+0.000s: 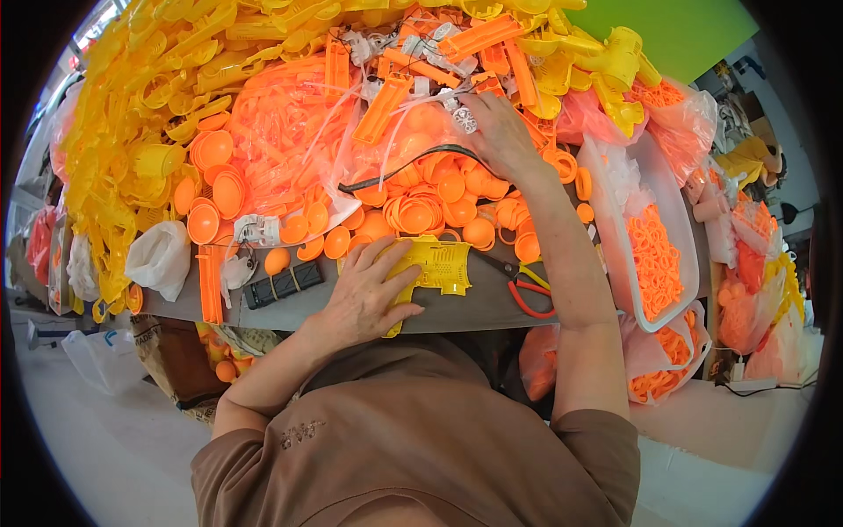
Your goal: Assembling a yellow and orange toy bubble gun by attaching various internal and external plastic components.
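A yellow plastic toy-like shell (pixel 442 263) with ribs and slots lies at the table's near edge. My left hand (pixel 373 285) grips its left end, fingers over the top and thumb on the near side. Farther off, my right hand (pixel 499 132) reaches into the heap of parts. Its thumb and fingers close around a small white plastic part (pixel 464 120), partly hidden by the hand. Orange half-shells (pixel 417 213) and long orange pieces (pixel 383 110) lie around it. A black cord (pixel 413 162) curves across the pile left of this hand.
Red-and-yellow-handled pliers (pixel 529 297) lie right of the shell. A black banded block (pixel 284 285) and a white bag (pixel 159 258) stand left. A translucent tub (pixel 691 263) of orange rings is at right. Yellow parts (pixel 132 189) pile high at left.
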`<state>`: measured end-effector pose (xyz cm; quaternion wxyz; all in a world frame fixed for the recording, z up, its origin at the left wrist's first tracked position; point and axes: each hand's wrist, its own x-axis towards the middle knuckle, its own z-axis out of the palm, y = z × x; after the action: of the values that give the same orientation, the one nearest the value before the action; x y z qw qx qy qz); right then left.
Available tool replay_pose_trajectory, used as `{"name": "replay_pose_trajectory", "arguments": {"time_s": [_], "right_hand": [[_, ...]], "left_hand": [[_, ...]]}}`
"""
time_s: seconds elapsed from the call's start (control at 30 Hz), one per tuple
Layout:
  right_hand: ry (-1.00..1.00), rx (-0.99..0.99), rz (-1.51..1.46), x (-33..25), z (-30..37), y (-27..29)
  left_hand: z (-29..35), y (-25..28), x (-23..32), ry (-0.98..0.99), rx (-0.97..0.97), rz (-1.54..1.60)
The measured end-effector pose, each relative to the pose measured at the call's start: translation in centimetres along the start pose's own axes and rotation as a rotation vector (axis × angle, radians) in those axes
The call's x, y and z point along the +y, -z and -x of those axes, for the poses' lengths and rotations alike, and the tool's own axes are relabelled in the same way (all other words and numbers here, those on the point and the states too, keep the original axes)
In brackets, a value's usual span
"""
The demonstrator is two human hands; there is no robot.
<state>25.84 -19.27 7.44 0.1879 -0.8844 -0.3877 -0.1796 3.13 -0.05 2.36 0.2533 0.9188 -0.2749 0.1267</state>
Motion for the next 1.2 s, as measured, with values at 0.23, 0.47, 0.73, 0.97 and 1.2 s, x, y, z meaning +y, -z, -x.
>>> {"name": "replay_pose_trajectory", "arguments": {"time_s": [0.23,0.47,0.73,0.97,1.2], "right_hand": [[-0.132,0.104,-0.447,2.3,-0.5,2.6],[-0.424,0.391,-1.457,5.7,-1.4,6.3],[-0.381,0.415,-1.453,2.5,-3.6,8.7],[-0.461,0.251,-1.139,2.2,-3.9,9.6],[-0.451,0.428,-1.342,2.9,-2.6,12.1]], "left_hand": [[0.2,-0.2,-0.7,0.008,0.047,0.022],[-0.3,0.9,-0.6,-0.035,0.198,0.073],[-7.2,7.5,-2.1,-0.004,0.483,0.092],[-12.4,9.3,-3.2,-0.011,0.54,0.208],[-15.9,7.2,-6.6,0.102,0.344,0.057]]}}
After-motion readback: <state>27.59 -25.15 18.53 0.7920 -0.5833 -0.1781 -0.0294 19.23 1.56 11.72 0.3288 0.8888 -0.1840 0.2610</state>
